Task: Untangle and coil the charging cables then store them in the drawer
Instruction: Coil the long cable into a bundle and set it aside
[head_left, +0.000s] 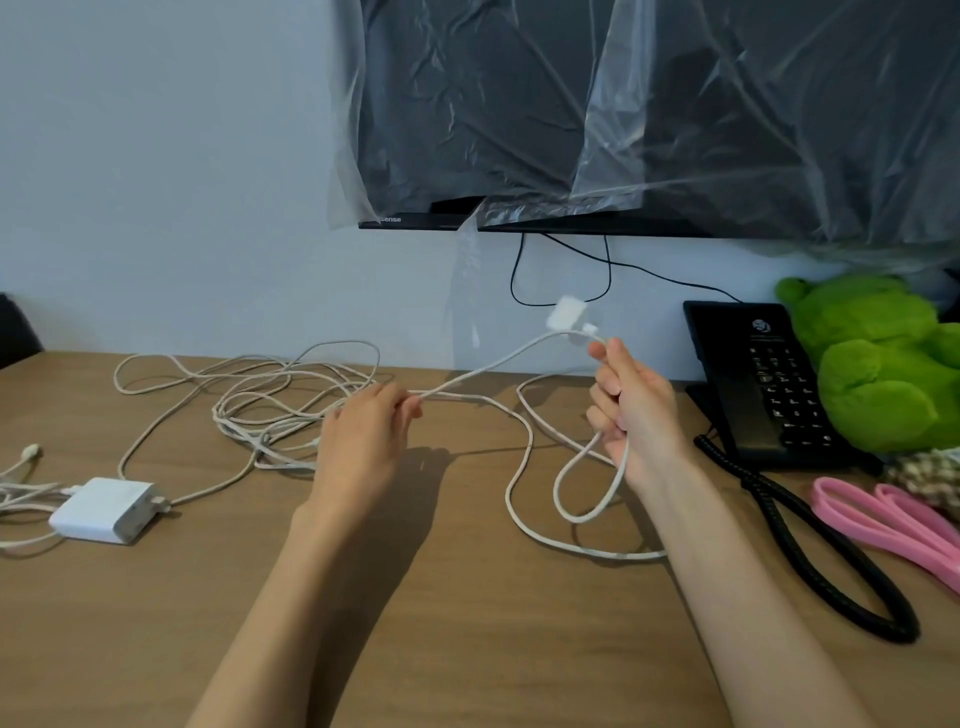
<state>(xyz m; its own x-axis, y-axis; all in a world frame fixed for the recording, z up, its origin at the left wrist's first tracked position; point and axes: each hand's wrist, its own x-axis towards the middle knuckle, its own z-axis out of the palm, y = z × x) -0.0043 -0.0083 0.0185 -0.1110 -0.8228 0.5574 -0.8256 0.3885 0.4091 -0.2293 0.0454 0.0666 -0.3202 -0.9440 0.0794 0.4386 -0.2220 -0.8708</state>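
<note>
— Where does the white charging cable (488, 366) run?
— One stretch hangs taut in the air between the left hand (363, 441), which pinches it, and the right hand (634, 410), which grips it. A small loop (587, 499) dangles under that fist.
— And its end?
— A small white plug (566, 314) sticks up just above the right hand.
— The rest?
— A loose tangle (270, 405) lies on the wooden desk (467, 623) behind the left hand, one strand reaching the white charger brick (104, 512) at the left.
</note>
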